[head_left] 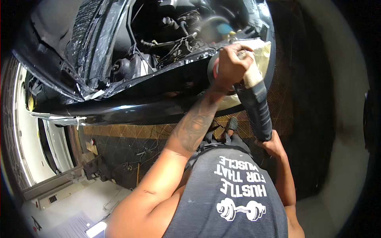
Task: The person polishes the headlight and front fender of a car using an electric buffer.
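A power tool with a black ribbed body, seemingly a polisher, lies over the front corner of a black car fender. My left hand is closed around its front end. Beside that hand a round disc with a red ring is partly visible against the black paint. Lower down, my right hand grips the rear end of the tool; its fingers are partly hidden. Pale masking material covers part of the car's corner near my left hand.
Above the fender is the uncovered engine bay with hoses and wires. A white car stands at the left. At the lower left, a white table carries papers and a phone-like object. Yellow and black floor tiles lie below.
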The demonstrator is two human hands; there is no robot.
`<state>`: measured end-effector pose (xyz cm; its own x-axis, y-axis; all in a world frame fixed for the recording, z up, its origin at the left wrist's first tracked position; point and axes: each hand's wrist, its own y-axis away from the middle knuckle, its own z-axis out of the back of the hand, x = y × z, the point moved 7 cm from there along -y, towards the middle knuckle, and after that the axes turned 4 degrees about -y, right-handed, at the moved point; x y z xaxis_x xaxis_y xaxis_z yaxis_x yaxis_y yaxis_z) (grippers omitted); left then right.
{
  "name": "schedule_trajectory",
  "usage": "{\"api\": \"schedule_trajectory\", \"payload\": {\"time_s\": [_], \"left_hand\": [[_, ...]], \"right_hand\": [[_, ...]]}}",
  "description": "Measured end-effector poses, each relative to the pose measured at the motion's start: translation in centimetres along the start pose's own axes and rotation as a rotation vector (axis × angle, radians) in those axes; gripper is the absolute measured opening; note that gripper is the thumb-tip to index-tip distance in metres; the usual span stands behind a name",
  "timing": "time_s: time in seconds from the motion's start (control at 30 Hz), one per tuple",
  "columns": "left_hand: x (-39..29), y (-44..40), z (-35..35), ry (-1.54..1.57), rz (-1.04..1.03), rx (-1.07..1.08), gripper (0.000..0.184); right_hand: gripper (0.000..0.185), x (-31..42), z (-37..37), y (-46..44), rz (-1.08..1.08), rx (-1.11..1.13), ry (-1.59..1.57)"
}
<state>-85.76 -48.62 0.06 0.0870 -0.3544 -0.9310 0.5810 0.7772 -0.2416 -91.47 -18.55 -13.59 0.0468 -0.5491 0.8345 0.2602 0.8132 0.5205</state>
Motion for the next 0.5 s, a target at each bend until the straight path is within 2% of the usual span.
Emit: {"api": "schedule_trajectory", "payload": {"time_s": [0.07, 0.1, 0.23, 0.33, 0.43, 0.5], "left_hand": [[0.1, 1.1, -0.1, -0.06, -0.003, 0.01, 0.021], [-0.7, 1.8, 0.7, -0.114, -0.073, -0.002, 0.019], [-2.1, 4.8, 4.9, 0.029, 0.111, 0.011, 0.019], [-2.5, 6.3, 9.3, 0.053, -0.024, -0.017, 0.019], [-2.7, 8.1, 14.3, 0.147, -0.016, -0.057, 0.02], [-3.1, 9.1, 18.5, 0.074, -0.118, -0.111, 0.023]], "right_hand": [[0.021, -0.7, -1.1, 1.2, -0.113, 0.026, -0.072], [0.018, -0.5, -1.9, 1.6, -0.055, 0.007, -0.091], [0.018, 0.8, -5.0, 2.9, -0.072, 0.034, -0.06], [0.022, 2.9, -7.3, 3.2, -0.049, 0.04, 0.003], [0.03, 6.6, -9.7, 3.5, -0.053, 0.079, 0.063], [0.035, 8.6, -11.9, 3.2, -0.011, 0.128, 0.127]]}}
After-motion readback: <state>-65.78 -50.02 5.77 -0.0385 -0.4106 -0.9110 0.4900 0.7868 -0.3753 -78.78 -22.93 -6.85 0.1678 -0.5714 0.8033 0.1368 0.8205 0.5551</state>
